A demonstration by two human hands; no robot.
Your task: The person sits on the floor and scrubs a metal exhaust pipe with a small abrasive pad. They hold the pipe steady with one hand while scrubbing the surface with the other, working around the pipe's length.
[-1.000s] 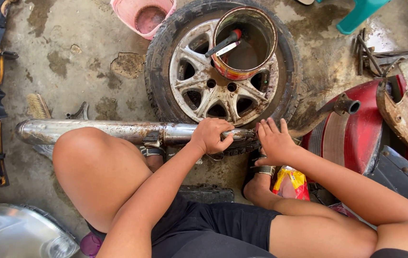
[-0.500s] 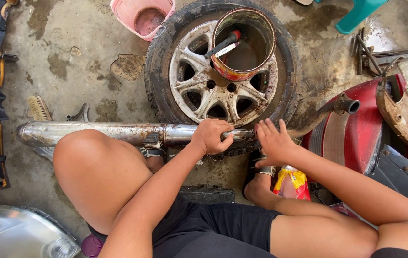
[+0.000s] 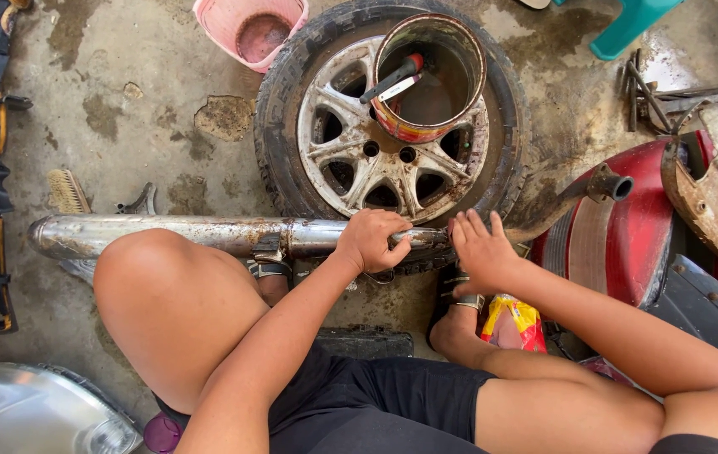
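Left hand (image 3: pixel 371 240) clamped around rusty chrome exhaust pipe (image 3: pixel 207 235) (seemingly dented); right hand (image 3: pixel 481 252) rests open-fingered on it.

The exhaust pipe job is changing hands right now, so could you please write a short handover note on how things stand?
Left hand: closed around the rusty exhaust pipe, near its narrow end.
Right hand: open, fingers spread, resting flat on the pipe just beside the left.
The pipe lies across the concrete floor, in front of the wheel; its bent end rises by the red panel.
A tin with a tool in it sits on the wheel; a brush lies near the pipe's wide end.
Done: pipe steadied by both hands. Rust remains on it; the tool and brush lie unused.
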